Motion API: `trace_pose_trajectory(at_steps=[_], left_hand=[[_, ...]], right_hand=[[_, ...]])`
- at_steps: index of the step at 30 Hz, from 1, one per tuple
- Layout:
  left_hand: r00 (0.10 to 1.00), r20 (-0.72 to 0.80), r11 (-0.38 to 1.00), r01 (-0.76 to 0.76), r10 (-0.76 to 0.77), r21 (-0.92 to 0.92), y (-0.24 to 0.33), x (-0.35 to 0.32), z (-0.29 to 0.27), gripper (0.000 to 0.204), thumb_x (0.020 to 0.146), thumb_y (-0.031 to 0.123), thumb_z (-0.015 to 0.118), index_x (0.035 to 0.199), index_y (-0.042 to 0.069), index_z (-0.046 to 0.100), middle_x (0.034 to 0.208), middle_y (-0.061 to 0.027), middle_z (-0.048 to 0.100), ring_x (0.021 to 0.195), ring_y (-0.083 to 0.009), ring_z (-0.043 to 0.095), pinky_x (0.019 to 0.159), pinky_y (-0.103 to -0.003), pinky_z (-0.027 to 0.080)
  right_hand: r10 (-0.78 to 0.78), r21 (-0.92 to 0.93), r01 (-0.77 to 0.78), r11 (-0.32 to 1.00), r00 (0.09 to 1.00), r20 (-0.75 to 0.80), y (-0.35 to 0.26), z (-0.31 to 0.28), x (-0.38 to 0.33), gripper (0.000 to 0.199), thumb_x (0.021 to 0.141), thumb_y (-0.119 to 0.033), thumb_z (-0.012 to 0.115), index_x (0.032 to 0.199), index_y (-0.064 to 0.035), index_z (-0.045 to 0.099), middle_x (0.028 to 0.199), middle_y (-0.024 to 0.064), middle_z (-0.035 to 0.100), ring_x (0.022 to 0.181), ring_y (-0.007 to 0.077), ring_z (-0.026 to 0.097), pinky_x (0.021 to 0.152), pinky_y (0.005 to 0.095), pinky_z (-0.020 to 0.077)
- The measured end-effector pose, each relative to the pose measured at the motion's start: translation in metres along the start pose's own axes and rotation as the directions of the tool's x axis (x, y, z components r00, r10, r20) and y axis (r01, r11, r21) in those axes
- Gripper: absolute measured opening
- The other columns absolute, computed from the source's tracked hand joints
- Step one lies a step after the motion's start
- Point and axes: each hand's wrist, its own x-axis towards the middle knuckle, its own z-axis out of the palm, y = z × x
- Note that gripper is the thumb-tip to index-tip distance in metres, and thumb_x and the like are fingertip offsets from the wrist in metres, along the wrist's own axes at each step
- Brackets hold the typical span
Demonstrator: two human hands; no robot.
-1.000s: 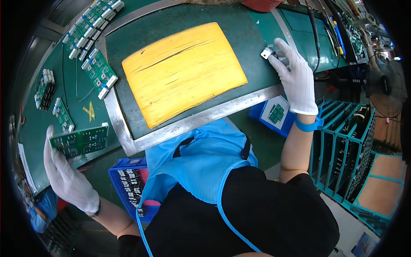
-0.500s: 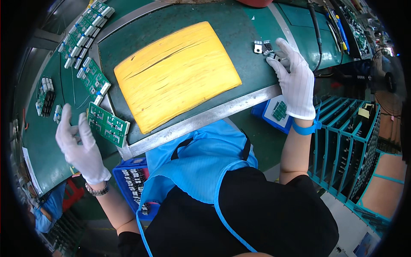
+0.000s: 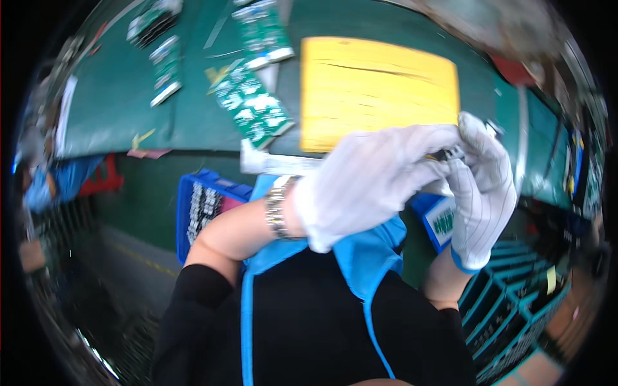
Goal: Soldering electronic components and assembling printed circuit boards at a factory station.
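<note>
My two white-gloved hands meet over the near right corner of the yellow pad (image 3: 380, 90). Between their fingertips is a small dark and silver electronic component (image 3: 450, 153), blurred and partly hidden by the gloves. My left hand (image 3: 386, 170) reaches across from the left with its fingers pinched at the component. On the other side, my right hand (image 3: 486, 186) has thumb and fingers closed round the same part. Another small component (image 3: 494, 127) lies on the bench just beyond my right fingertips. A green circuit board (image 3: 251, 106) lies left of the pad.
More circuit boards (image 3: 262, 32) lie at the far left, with a single narrow board (image 3: 166, 69) beside them. Below the bench edge are a blue bin of parts (image 3: 215, 186) and a smaller blue bin (image 3: 438, 222). A teal rack (image 3: 508, 283) stands at right.
My left hand has swung right from beside the circuit boards to meet my right hand. My right hand has drawn back from the loose components, and the whole view has turned.
</note>
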Motion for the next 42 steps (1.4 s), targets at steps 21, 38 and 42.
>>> trace_pose_trajectory(at_steps=[21,38,42], left_hand=[[0.702,-0.654,0.887,0.45,-0.282,0.101,-0.049,-0.075,-0.117,0.027,0.086,-0.002,0.065,0.113,-0.003,0.059,0.099,-0.0101,0.068,0.089,-0.0114,0.066,0.078,-0.024,0.053],[0.757,-0.639,0.892,0.375,-0.137,0.252,-0.055,-0.078,-0.118,0.027,0.083,-0.001,0.067,0.11,-0.001,0.062,0.093,-0.0088,0.07,0.082,-0.0146,0.069,0.076,-0.025,0.054],[0.696,-0.663,0.912,0.406,-0.275,0.048,-0.056,-0.083,-0.125,0.029,0.087,0.004,0.067,0.114,-0.003,0.06,0.091,-0.0094,0.071,0.08,-0.012,0.067,0.071,-0.024,0.053]], right_hand=[[-0.166,-0.476,0.536,0.697,0.767,0.62,-0.012,0.152,0.052,0.024,0.087,-0.008,0.063,0.111,-0.0059,0.063,0.105,0.014,0.066,0.093,0.0289,0.065,0.08,0.035,0.0519],[-0.374,-0.406,0.687,0.602,0.692,0.617,0.002,0.147,0.056,0.021,0.084,-0.009,0.066,0.105,-0.0086,0.063,0.093,0.0105,0.068,0.086,0.0286,0.065,0.071,0.0347,0.0505],[-0.219,-0.389,0.398,0.831,0.876,0.429,0.006,0.139,0.062,0.018,0.085,-0.011,0.066,0.102,-0.0057,0.061,0.094,0.0129,0.068,0.085,0.0296,0.067,0.073,0.0354,0.0518]])
